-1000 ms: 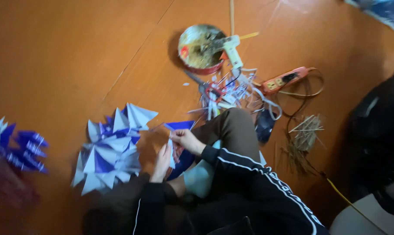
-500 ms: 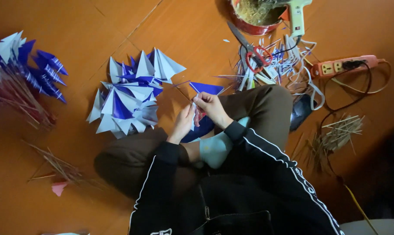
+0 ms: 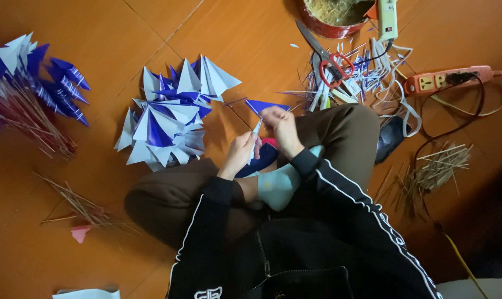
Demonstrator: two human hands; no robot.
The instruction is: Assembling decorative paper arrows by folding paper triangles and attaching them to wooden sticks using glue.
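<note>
Two hands: both sit in the middle of the frame, close together over the crossed legs.
What changed: the view has swung since a second ago. The round tin (image 3: 333, 16) now sits at the top edge, and the pile of blue and white paper cones (image 3: 168, 119) is bigger in the frame. The hands have stayed on the same small paper piece, so the folding work looks to be going on.
Far left: a bunch of blue and white flags on sticks (image 3: 26, 88) lies on the orange floor (image 3: 96, 33).
Lower left: loose thin sticks (image 3: 79, 207) and a small pink scrap (image 3: 79, 232).
Left hand (image 3: 240, 155): fingers curled, pinching the low end of a thin blue and white paper piece (image 3: 256, 130).
Right hand (image 3: 281, 124): fingers bent, pinching the top of that same piece.
Just above the hands: a blue paper triangle (image 3: 267, 105) on the floor.
Upper right: red-handled scissors (image 3: 328, 61), paper strips, an orange power strip (image 3: 447, 80).
</note>
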